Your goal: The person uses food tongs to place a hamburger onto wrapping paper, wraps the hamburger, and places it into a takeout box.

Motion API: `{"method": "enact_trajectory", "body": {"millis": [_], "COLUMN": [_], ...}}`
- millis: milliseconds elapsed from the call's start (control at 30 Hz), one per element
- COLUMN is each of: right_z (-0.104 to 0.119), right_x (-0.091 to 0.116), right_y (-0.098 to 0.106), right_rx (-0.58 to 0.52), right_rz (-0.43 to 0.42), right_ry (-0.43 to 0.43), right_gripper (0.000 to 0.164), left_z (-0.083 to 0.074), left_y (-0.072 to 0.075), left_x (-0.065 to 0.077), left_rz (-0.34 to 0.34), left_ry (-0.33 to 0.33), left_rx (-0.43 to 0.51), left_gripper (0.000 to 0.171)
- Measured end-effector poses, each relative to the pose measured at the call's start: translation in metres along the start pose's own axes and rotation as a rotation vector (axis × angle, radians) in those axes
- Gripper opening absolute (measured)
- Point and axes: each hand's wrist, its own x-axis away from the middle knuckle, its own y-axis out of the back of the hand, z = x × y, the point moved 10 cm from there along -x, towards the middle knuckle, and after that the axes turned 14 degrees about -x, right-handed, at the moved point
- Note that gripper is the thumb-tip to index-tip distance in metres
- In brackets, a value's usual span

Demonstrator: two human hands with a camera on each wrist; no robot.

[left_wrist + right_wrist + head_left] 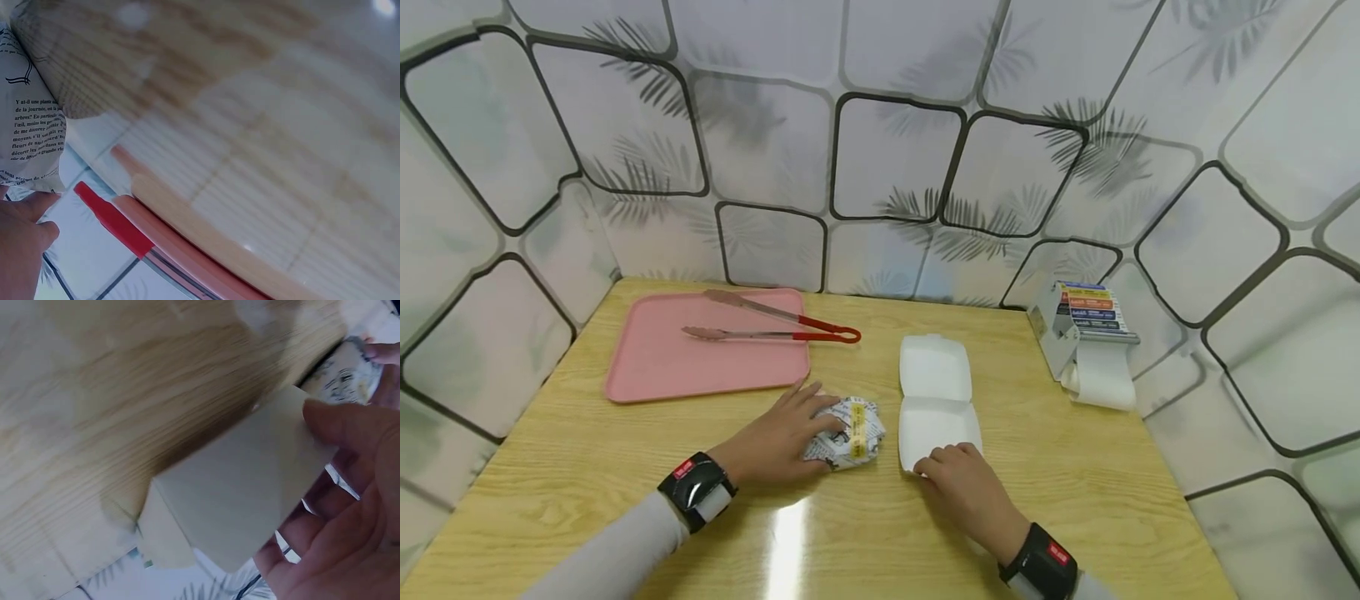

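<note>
A package wrapped in newsprint-patterned paper (867, 429) with a yellow strip lies on the wooden table. My left hand (782, 437) grips its left side, thumb near the front and fingers over the top. Printed text on the wrapping (37, 128) shows large beside that hand in the left wrist view. Just to the right lies an opened white clamshell takeout box (936, 367), its lid folded back away from me. My right hand (966, 492) pinches the front edge of the box; in the right wrist view the thumb presses on one side of its wall (237, 475), fingers behind.
At the back left is a pink tray (655, 350) with red-handled metal tongs (760, 335) lying across it, handle end beyond its right edge. A label or paper roll dispenser (1086, 342) stands at the right, near the patterned wall (895, 158).
</note>
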Motion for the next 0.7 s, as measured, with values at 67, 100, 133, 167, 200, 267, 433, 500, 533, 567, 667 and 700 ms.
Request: {"method": "enact_trajectory", "body": {"millis": [67, 100, 133, 167, 200, 267, 433, 500, 533, 567, 667, 700], "right_z": [0.006, 0.008, 0.011, 0.013, 0.014, 0.017, 0.026, 0.029, 0.030, 0.030, 0.026, 0.024], "right_x": [0.001, 0.001, 0.002, 0.002, 0.002, 0.002, 0.002, 0.001, 0.000, -0.001, -0.012, -0.019], "right_y": [-0.002, -0.002, -0.003, -0.003, -0.004, -0.004, -0.002, 0.000, 0.002, 0.004, 0.010, 0.013], "right_rx": [-0.027, -0.044, -0.060, -0.072, -0.087, -0.114, -0.173, -0.186, -0.190, -0.204, -0.314, -0.377], "right_rz": [0.048, 0.068, 0.090, 0.112, 0.134, 0.174, 0.239, 0.250, 0.257, 0.267, 0.312, 0.328], "right_ry": [0.005, 0.008, 0.011, 0.013, 0.012, 0.015, 0.050, 0.071, 0.078, 0.074, 0.007, -0.028], "right_gripper": [0.015, 0.015, 0.015, 0.015, 0.015, 0.014, 0.015, 0.018, 0.020, 0.023, 0.035, 0.038], "left_z": [0.001, 0.001, 0.001, 0.001, 0.001, 0.001, 0.001, 0.002, 0.002, 0.002, 0.004, 0.005], "left_y": [0.002, 0.002, 0.003, 0.004, 0.005, 0.007, 0.011, 0.011, 0.011, 0.011, 0.012, 0.013], "left_x": [0.002, 0.002, 0.003, 0.004, 0.004, 0.006, 0.010, 0.011, 0.012, 0.013, 0.016, 0.017], "left_rz": [-0.003, -0.002, -0.001, -0.001, -0.002, -0.006, -0.012, -0.012, -0.012, -0.009, 0.012, 0.018], "left_ry": [-0.001, -0.001, -0.001, -0.002, -0.004, -0.008, -0.007, -0.002, 0.002, 0.007, 0.033, 0.048], "left_rx": [0.001, 0.001, 0.000, 0.000, 0.002, 0.003, 0.000, -0.003, -0.002, 0.003, 0.036, 0.050], "left_gripper": [0.055, 0.055, 0.055, 0.055, 0.056, 0.056, 0.055, 0.055, 0.056, 0.058, 0.066, 0.069]}}
